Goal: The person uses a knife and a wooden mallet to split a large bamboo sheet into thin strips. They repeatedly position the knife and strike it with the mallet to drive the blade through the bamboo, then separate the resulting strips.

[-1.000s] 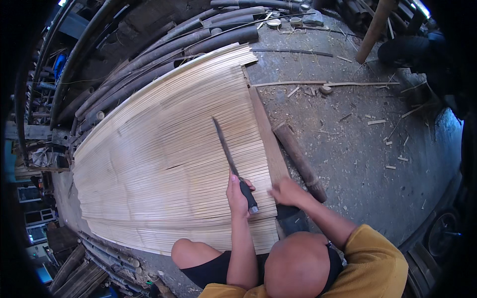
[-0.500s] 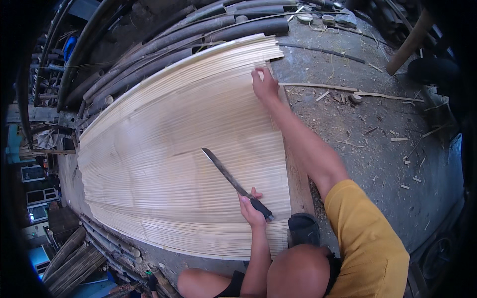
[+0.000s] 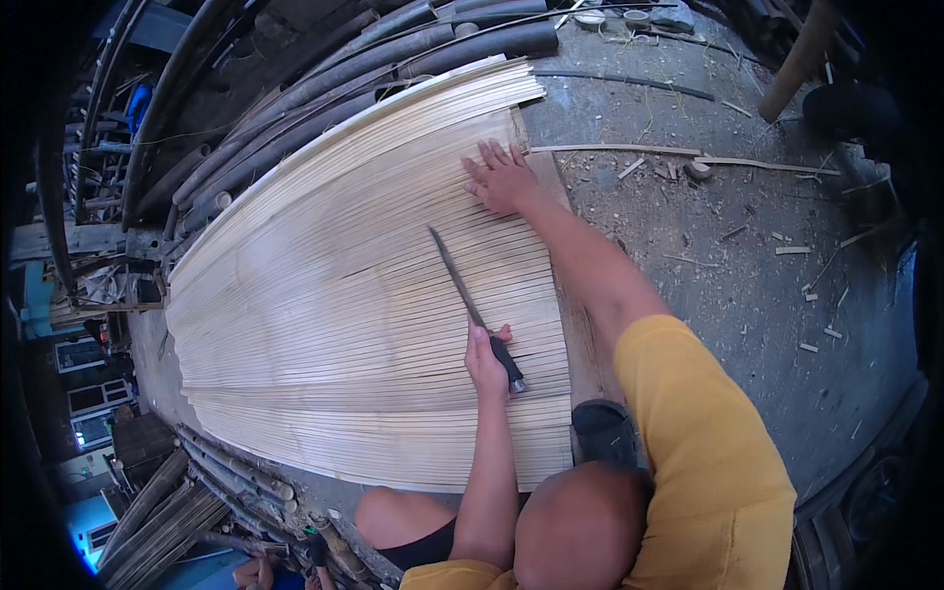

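Observation:
A wide sheet of pale bamboo slats (image 3: 305, 305), laid side by side, spreads over the floor before me. My left hand (image 3: 485, 366) is closed round the black handle of a long knife (image 3: 455, 277). The blade points away from me and slightly left, over the slats; I cannot tell whether it touches them. Farther off, near the sheet's right end, my right hand (image 3: 503, 179) lies with its fingers spread on the slats, holding nothing. A flat wooden board (image 3: 582, 354) shows along the sheet's right edge.
Dark bamboo poles (image 3: 482, 51) are stacked along the far side. A thin strip (image 3: 629, 149) and scattered chips (image 3: 793, 250) lie on the concrete at right. A wooden post (image 3: 798, 64) leans there. More poles (image 3: 236, 470) lie near left, beside another person's hand (image 3: 258, 570).
My right hand has gone from bent, pinched fingers to spread ones on the slats, slightly nearer. My left hand has moved farther away with the knife, whose blade has turned more upright in view.

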Demonstrator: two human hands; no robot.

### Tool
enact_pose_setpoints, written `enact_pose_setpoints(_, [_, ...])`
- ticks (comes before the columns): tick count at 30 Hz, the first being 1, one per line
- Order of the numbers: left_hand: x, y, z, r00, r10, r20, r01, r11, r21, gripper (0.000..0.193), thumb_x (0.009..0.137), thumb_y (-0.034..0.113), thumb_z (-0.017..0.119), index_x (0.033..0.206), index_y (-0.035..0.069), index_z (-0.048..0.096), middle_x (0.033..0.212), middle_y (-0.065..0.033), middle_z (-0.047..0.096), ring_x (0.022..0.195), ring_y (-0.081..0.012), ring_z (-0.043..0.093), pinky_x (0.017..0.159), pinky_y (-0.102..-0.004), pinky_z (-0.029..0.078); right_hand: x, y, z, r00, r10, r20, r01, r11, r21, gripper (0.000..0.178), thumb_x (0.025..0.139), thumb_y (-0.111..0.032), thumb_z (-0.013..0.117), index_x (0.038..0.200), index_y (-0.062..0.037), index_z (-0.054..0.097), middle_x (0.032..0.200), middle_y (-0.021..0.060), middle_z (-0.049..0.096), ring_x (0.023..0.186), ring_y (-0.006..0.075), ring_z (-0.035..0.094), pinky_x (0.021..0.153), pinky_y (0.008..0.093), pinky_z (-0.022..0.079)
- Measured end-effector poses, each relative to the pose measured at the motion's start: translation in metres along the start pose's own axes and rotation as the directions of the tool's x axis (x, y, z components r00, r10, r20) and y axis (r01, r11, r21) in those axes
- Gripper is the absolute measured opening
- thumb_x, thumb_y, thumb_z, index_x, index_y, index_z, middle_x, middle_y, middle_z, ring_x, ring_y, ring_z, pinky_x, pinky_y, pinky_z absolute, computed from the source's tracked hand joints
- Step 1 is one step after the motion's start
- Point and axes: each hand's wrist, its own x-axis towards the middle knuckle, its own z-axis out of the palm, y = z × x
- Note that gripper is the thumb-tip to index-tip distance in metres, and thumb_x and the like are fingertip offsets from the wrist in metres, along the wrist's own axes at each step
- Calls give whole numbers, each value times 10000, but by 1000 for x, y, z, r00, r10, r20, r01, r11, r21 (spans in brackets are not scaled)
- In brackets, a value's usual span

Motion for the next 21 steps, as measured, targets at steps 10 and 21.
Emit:
enact_pose_setpoints(10, [-17, 26, 54, 969, -101, 227, 81, 992, 98, 563, 1112, 384, 435, 1622, 178, 315, 963, -79, 589, 649, -109, 593, 468, -238, 495, -325, 71, -71, 834, 519, -186, -367, 775, 515, 676, 1001, -330, 607, 1573, -66, 361, 1560, 278, 403, 1450, 447, 377, 1200, 497, 306])
enact_pose_setpoints(21, [15, 37, 104, 923, -268, 276, 237, 961, 139, 569, 1106, 412, 431, 1618, 188, 323, 851, -42, 524, 572, -114, 535, 447, -288, 503, -458, 20, -33, 790, 584, 186, -613, 740, 277, 992, 820, -288, 825, 1606, -75, 260, 1266, 332, 556, 1177, 494, 548, 1010, 536, 452])
